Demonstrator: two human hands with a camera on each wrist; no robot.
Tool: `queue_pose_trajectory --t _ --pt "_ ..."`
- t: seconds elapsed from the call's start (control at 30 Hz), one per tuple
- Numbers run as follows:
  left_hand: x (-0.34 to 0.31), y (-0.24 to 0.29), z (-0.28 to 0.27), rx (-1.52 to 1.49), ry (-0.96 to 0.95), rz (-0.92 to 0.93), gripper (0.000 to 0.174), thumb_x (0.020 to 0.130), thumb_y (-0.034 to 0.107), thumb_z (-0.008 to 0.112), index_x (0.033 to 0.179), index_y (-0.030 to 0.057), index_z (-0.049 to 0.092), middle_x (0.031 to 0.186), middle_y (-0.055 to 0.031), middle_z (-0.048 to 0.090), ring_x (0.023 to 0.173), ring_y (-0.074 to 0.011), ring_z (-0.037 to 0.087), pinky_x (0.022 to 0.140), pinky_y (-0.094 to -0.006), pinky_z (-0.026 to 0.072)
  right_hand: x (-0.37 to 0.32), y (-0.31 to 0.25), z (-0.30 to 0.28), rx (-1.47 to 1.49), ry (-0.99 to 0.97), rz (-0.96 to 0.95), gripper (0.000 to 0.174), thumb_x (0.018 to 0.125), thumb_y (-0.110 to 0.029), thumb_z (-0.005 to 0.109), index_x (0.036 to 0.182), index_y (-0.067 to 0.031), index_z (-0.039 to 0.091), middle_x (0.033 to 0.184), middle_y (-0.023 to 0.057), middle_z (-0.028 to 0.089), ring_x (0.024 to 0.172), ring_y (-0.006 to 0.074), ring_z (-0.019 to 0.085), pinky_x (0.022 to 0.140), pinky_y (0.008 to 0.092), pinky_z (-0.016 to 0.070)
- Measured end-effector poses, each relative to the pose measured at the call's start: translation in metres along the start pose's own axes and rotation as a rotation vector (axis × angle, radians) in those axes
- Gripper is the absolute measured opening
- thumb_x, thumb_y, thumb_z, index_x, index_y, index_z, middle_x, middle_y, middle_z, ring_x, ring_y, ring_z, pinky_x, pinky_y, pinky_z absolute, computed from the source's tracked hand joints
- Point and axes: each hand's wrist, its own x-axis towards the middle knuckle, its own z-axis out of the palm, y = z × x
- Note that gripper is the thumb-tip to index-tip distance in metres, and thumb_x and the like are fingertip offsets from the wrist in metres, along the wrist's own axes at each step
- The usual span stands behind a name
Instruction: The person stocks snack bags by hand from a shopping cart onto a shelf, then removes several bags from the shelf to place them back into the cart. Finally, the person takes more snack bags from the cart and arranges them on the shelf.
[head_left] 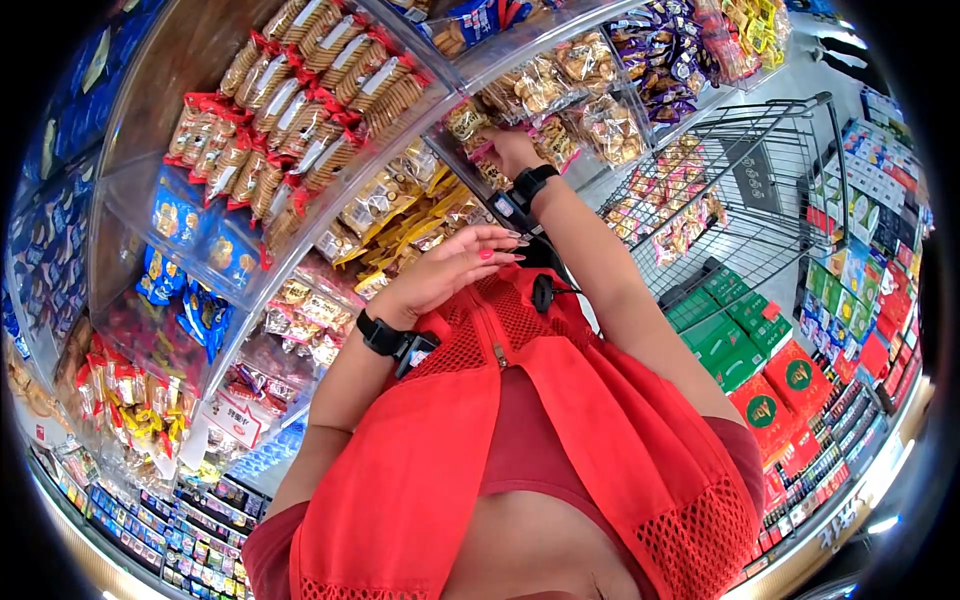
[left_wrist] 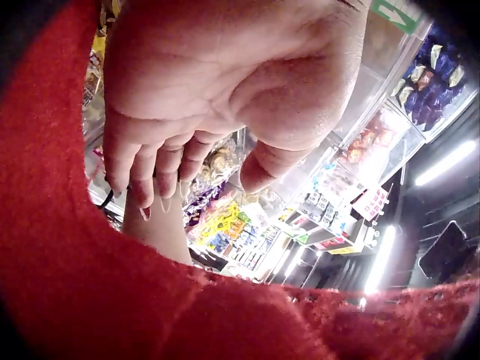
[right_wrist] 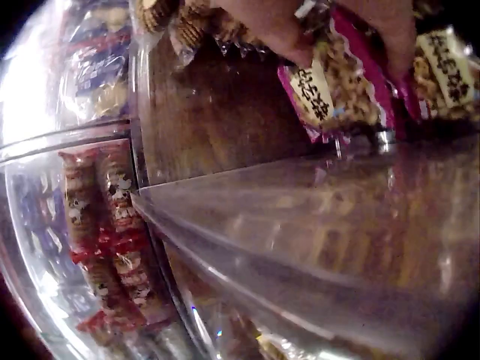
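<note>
My right hand reaches into a clear bin at the top centre of the head view. Its thumb and a finger pinch a pink-edged snack packet in the right wrist view, showing nut-like pieces and a pale label with dark characters. A similar packet lies right beside it. My left hand hovers before the red vest, its fingers extended and holding nothing. In the left wrist view the left palm faces the camera, fingers relaxed.
A wire shopping cart on the right holds several pink-edged packets. Clear dividers separate the bins. Red-wrapped biscuits fill the left bin. Green boxes and red boxes are stacked below the cart.
</note>
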Motion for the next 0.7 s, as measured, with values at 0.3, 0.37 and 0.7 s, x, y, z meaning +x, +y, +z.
queue_pose_trajectory --t 0.3,0.37,0.7 --pt "0.004 -0.001 0.002 0.004 0.008 0.023 0.044 0.100 0.019 0.049 0.138 0.0007 0.037 0.141 -0.0151 0.045 0.129 -0.0240 0.046 0.110 -0.0360 0.0347 -0.015 0.016 -0.002 0.159 -0.057 0.036 0.004 0.090 -0.006 0.058 0.094 -0.0045 0.060 0.089 0.0081 0.060 0.081 0.0199 0.058 0.073 0.0327 0.0526" --pt "0.005 0.000 0.005 0.004 0.016 0.032 0.044 0.100 0.019 0.049 0.138 0.0004 0.038 0.140 -0.0154 0.045 0.129 -0.0241 0.047 0.110 -0.0361 0.0353 -0.010 0.018 -0.002 0.256 -0.083 0.067 0.005 0.092 -0.007 0.054 0.093 -0.0041 0.058 0.089 0.0092 0.060 0.082 0.0214 0.059 0.075 0.0327 0.0536" --pt "0.008 -0.005 0.005 0.057 0.070 0.063 0.043 0.099 0.018 0.050 0.136 0.0001 0.039 0.137 -0.0150 0.048 0.125 -0.0255 0.050 0.108 -0.0363 0.0381 -0.011 0.019 -0.006 0.321 -0.174 0.121 0.009 0.094 -0.011 0.053 0.098 -0.0032 0.056 0.092 0.0108 0.060 0.090 0.0270 0.060 0.084 0.0403 0.0523"
